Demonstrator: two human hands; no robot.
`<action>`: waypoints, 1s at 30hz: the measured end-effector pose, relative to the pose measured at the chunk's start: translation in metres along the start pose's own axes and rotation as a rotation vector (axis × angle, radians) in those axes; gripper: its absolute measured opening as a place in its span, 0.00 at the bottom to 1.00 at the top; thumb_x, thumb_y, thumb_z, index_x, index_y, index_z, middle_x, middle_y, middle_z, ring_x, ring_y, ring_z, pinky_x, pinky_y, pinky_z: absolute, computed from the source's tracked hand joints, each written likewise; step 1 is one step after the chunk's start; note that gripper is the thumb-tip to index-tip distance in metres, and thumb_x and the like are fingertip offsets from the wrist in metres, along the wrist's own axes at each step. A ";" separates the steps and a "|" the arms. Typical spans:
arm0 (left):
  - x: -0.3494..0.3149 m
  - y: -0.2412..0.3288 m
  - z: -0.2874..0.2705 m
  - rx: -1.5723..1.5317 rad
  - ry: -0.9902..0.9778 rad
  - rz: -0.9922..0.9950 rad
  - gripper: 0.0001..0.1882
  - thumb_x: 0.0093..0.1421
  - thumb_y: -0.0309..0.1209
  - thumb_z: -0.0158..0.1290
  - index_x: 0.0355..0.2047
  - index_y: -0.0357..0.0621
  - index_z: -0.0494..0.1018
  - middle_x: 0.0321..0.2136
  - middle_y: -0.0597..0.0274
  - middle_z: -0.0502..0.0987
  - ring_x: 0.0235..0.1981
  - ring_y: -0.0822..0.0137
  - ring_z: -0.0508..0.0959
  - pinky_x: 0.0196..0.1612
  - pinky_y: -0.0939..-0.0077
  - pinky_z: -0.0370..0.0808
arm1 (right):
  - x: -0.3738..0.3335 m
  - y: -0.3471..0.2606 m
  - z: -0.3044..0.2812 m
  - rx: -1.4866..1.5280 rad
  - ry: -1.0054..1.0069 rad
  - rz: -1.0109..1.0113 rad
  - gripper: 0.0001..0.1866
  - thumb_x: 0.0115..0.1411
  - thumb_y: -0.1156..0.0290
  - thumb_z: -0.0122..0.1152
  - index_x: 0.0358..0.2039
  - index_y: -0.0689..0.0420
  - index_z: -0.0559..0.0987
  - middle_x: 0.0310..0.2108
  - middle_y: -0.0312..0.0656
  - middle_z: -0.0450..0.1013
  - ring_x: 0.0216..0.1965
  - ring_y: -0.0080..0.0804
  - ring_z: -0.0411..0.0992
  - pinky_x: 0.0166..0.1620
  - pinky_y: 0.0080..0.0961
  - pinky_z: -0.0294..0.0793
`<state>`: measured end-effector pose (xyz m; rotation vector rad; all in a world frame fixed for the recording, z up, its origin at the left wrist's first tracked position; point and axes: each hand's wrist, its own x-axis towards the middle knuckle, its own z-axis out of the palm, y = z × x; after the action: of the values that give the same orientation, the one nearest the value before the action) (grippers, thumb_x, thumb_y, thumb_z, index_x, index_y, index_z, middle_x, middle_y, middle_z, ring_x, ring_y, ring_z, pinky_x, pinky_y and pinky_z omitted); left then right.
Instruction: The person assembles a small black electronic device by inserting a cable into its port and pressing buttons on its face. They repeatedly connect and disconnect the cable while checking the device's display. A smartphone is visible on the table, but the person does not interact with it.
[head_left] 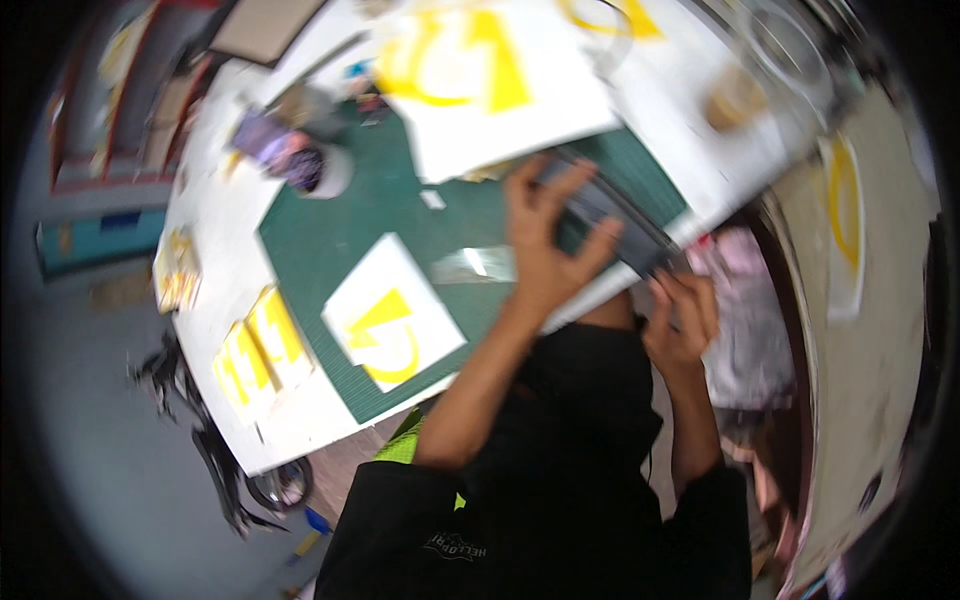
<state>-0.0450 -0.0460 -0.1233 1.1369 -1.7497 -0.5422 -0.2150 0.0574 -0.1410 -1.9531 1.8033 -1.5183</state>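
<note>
A dark grey, flat rectangular object (625, 222), smeared by motion, lies slantwise over the right part of the green cutting mat (300, 235). My left hand (548, 235) grips its upper left part, thumb on top and fingers over the far edge. At the object's near right end, my right hand (683, 315) has its fingers drawn together in a pinch; what they hold, if anything, is too small and blurred to tell. A white sheet with a yellow printed design (395, 315) rests on the mat, left of my left forearm. Beside my left wrist lies a clear, shiny plastic piece (472, 266).
Large white sheets with yellow print (520, 120) cover the mat's far side. A cup holding purple items (328, 172) stands at left. Folded yellow-and-white papers (262, 345) lie near the white table's left edge. At far right are tape rolls (735, 100); pinkish-grey fabric (750, 310) sits below.
</note>
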 end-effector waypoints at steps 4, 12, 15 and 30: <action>-0.004 0.005 -0.006 -0.175 -0.012 -0.121 0.32 0.49 0.35 0.71 0.56 0.50 0.78 0.58 0.36 0.65 0.61 0.38 0.68 0.61 0.51 0.69 | -0.006 -0.008 0.005 0.003 -0.006 0.073 0.05 0.59 0.83 0.65 0.37 0.67 0.80 0.32 0.50 0.73 0.33 0.44 0.74 0.35 0.34 0.74; -0.007 0.006 -0.007 -0.174 0.059 -0.080 0.32 0.50 0.38 0.71 0.56 0.52 0.77 0.58 0.38 0.65 0.61 0.39 0.68 0.62 0.52 0.69 | -0.003 -0.003 -0.009 -0.094 -0.179 0.057 0.04 0.62 0.80 0.63 0.34 0.67 0.77 0.32 0.49 0.72 0.31 0.45 0.73 0.35 0.36 0.72; -0.008 0.008 -0.012 -0.179 0.061 -0.103 0.31 0.52 0.39 0.70 0.57 0.53 0.76 0.59 0.39 0.64 0.60 0.39 0.69 0.62 0.53 0.70 | -0.002 0.003 -0.011 -0.119 -0.220 0.022 0.04 0.62 0.79 0.63 0.34 0.67 0.77 0.32 0.50 0.72 0.31 0.46 0.72 0.34 0.37 0.71; -0.009 0.003 -0.010 -0.258 0.088 -0.116 0.30 0.53 0.41 0.67 0.57 0.55 0.77 0.59 0.42 0.63 0.60 0.42 0.68 0.61 0.51 0.70 | 0.004 -0.016 -0.003 -0.271 -0.206 -0.065 0.12 0.65 0.77 0.60 0.26 0.66 0.69 0.24 0.45 0.61 0.23 0.41 0.59 0.27 0.36 0.57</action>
<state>-0.0362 -0.0352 -0.1207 1.0658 -1.4965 -0.7542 -0.2068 0.0604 -0.1269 -2.2121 1.9559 -1.0848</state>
